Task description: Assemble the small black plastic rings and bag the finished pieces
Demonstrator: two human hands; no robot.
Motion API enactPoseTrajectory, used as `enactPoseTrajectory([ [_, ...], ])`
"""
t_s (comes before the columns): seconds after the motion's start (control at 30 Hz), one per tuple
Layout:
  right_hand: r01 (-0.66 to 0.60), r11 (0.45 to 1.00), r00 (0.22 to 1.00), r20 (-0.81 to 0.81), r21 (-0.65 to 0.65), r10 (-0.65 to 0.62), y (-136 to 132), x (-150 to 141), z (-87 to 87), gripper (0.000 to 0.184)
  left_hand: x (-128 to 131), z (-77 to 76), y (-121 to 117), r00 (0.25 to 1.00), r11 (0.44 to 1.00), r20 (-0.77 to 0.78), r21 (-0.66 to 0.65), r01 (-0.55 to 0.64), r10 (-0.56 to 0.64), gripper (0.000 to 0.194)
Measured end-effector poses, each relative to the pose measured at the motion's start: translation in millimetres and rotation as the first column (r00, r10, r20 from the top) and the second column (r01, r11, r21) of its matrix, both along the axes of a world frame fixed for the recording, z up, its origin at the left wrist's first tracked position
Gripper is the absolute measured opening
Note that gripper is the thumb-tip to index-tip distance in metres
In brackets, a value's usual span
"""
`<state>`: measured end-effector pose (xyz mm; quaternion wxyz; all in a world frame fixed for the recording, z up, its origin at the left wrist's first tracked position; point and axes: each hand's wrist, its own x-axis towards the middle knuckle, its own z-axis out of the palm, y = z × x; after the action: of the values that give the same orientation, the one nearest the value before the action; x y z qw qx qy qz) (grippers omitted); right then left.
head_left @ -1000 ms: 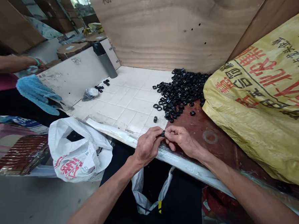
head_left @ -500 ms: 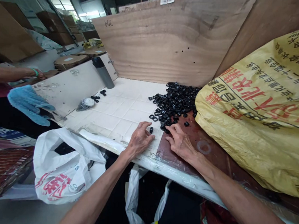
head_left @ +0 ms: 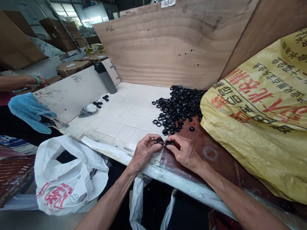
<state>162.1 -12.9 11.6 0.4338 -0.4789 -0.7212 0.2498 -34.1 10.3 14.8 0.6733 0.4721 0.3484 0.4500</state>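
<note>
My left hand (head_left: 145, 150) pinches a small black ring (head_left: 160, 141) between thumb and fingertips, its opening facing me. My right hand (head_left: 182, 149) is closed on another black ring (head_left: 168, 142), mostly covered by the fingers. The two rings are side by side, almost touching, above the table's front part. Just beyond the hands lies a heap of black rings (head_left: 181, 103), spreading over white tiles and a dark red surface. One loose ring (head_left: 191, 128) sits apart on the red surface.
A yellow printed sack (head_left: 262, 123) covers the right side. Wooden boards (head_left: 180, 41) wall the back. A grey bottle (head_left: 106, 79) and a small plastic bag (head_left: 87, 110) stand left on the white tiles (head_left: 117, 113). A white bag (head_left: 69, 177) hangs in front. Another person's arm (head_left: 10, 82) is at far left.
Both hands have closed in on each other. The left has picked up the ring lying before it, and the right has drawn back from the heap's edge with a ring.
</note>
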Motion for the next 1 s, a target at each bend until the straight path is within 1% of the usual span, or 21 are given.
enactPoseTrajectory([
  [0.1,-0.04,0.999,0.987,-0.155,-0.013,0.038,-1,-2,8.3,0.018,1,-2.0,-3,0.996,0.999,0.086,-0.033,-0.032,0.035,0.035],
  [0.17,-0.062,0.997,0.978,-0.204,-0.048,0.051,-2,-3,10.3,0.02,0,-2.5,-3,0.993,0.999,0.105,-0.022,-0.044,0.046,0.034],
  [0.3,-0.077,0.969,0.941,-0.339,-0.233,-0.007,-5,-6,5.9,0.022,0,-2.4,-2,0.991,0.998,0.121,0.008,-0.055,0.054,0.03],
  [0.37,-0.09,0.958,0.923,-0.384,-0.272,-0.023,-6,-8,3.9,0.02,0,-3.1,-2,0.991,0.998,0.113,0.016,-0.067,0.064,0.029],
  [0.47,-0.068,0.969,0.937,-0.349,-0.237,-0.02,-7,-11,4.9,0.013,0,-5.0,-2,0.989,0.993,0.088,0.023,-0.12,0.117,0.029],
  [0.57,-0.058,0.968,0.944,-0.329,-0.244,-0.026,-7,-12,7.6,0.014,0,-5.1,-2,0.986,0.986,0.038,0.032,-0.163,0.161,0.027],
  [0.7,-0.067,0.964,0.942,-0.336,-0.256,-0.023,-8,-13,7.4,0.014,1,-1.2,-4,0.994,0.993,-0.045,0.061,-0.098,0.101,0.02],
  [0.8,-0.024,0.968,0.927,-0.367,-0.249,-0.071,-7,-12,5.6,0.017,3,0.9,-5,0.996,0.995,-0.061,0.078,-0.066,0.071,0.017],
  [0.83,0.002,0.97,0.926,-0.365,-0.243,-0.093,-6,-12,5.6,0.017,3,1.0,-5,0.996,0.995,-0.054,0.071,-0.064,0.068,0.018],
  [0.93,0.072,0.984,0.954,-0.278,-0.16,-0.115,-5,-11,9.0,0.011,3,0.1,-5,0.999,0.998,-0.029,0.038,-0.04,0.041,0.039],
  [1.0,0.081,0.994,0.97,-0.223,-0.071,-0.095,-5,-11,12.9,0.006,2,-0.9,-5,0.999,0.999,-0.039,0.039,-0.008,0.01,0.039],
])
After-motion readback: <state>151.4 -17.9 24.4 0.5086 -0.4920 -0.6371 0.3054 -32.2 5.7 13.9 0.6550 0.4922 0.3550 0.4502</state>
